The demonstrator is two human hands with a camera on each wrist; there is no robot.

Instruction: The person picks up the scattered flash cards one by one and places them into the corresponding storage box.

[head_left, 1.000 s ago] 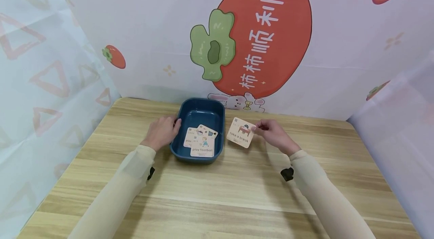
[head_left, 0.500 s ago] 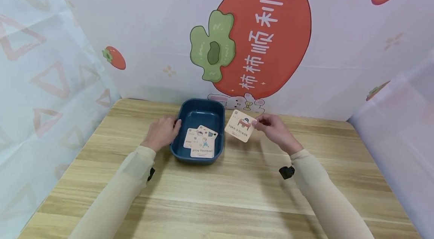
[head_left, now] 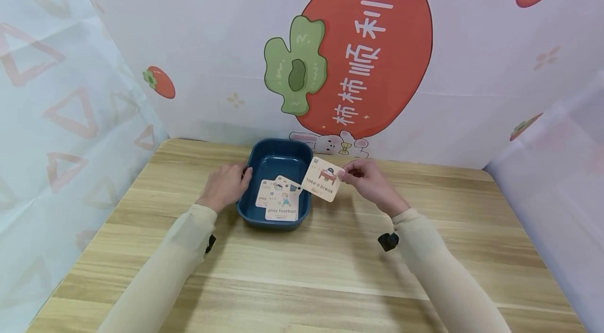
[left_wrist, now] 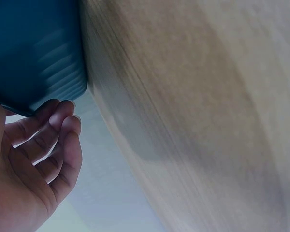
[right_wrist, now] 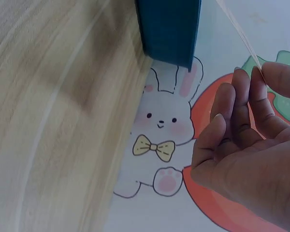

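Observation:
In the head view a "take a break" picture card (head_left: 323, 179) is pinched at its right edge by my right hand (head_left: 370, 183). The card hangs tilted over the right rim of a deep blue plastic tray (head_left: 278, 150). Seen edge-on in the right wrist view, the card (right_wrist: 241, 35) sits between thumb and forefinger. My left hand (head_left: 224, 186) grips the tray's left rim, thumb over the edge and fingers along the outer wall, as the left wrist view shows. Inside the tray several cards overlap, a "play football" card (head_left: 282, 205) on top.
The tray stands on a wood-grain table (head_left: 302, 275) near its back edge. Behind it rises a white backdrop (head_left: 212, 34) printed with persimmons and a rabbit. Another patterned sheet (head_left: 71, 113) hangs along the left side.
My right hand has lifted the "take a break" card from low beside the tray and carried it left over the tray's right rim. The left hand and the tray have stayed put.

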